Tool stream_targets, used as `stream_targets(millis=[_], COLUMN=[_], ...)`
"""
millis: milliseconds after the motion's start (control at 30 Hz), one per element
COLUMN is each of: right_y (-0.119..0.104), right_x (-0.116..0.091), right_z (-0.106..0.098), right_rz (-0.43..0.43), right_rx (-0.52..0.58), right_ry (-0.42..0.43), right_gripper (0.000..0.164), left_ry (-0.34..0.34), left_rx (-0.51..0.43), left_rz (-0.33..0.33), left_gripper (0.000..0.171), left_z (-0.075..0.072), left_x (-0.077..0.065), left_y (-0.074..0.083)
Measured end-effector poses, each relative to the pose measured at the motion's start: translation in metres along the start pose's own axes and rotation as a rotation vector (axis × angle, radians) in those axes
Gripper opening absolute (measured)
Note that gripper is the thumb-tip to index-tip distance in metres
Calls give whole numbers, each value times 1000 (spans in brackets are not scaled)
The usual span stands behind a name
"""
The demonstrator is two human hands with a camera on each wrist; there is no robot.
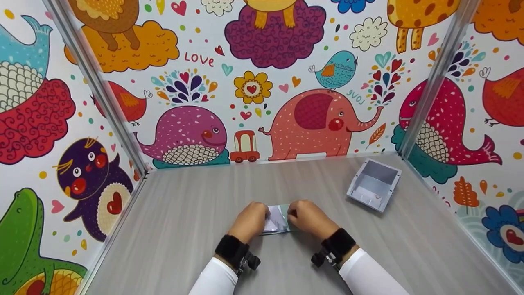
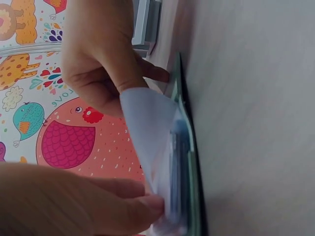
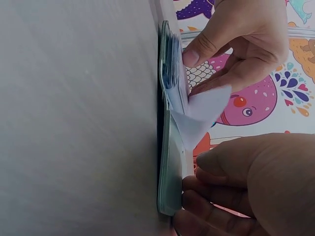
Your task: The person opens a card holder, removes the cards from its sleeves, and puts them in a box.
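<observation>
A pale green card holder (image 1: 284, 208) lies spread on the table between my two hands, with a stack of clear sleeves (image 3: 173, 64) on its left side. My left hand (image 1: 251, 219) pinches the sleeves at the left, thumb against fingers. One whitish sleeve page (image 2: 147, 123) is lifted and bends up toward the right. At the right, my right hand (image 1: 310, 217) has curled fingers on the edge of the green cover (image 3: 171, 172). Its thumb is close to the raised page in the left wrist view. What the sleeves contain cannot be read.
A grey plastic box (image 1: 374, 184), open at the top, stands at the back right with something whitish inside. The wood-grain table (image 1: 184, 196) is bounded by cartoon-printed walls (image 1: 245, 94) and metal corner posts (image 1: 100, 86).
</observation>
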State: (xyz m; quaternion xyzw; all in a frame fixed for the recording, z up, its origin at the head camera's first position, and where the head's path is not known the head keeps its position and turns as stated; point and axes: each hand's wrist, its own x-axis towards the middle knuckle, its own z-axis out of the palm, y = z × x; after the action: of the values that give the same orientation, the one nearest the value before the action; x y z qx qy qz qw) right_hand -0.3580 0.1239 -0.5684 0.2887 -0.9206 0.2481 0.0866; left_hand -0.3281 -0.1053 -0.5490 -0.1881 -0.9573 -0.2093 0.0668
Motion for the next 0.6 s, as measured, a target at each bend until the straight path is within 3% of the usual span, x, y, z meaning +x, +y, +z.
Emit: stream_targets(millis=[133, 167, 267, 433, 600], right_y=[-6, -8, -15, -27, -36], right_x=[0, 0, 0, -2, -3], right_z=[-1, -1, -1, 2, 6], right_rz=[21, 20, 10, -80, -102], right_rx=[3, 8, 38, 42, -18], right_ry=[14, 20, 33, 75, 93], right_gripper=[5, 4, 10, 26, 28], left_ry=[21, 38, 86, 34, 55], left_rx=[4, 15, 53, 32, 60], left_rz=[44, 66, 102, 61, 75], left_gripper=[17, 16, 15, 19, 23], left_z=[27, 39, 57, 34, 48], left_x=[11, 15, 21, 17, 23], left_y=[-26, -38, -53, -31, -42])
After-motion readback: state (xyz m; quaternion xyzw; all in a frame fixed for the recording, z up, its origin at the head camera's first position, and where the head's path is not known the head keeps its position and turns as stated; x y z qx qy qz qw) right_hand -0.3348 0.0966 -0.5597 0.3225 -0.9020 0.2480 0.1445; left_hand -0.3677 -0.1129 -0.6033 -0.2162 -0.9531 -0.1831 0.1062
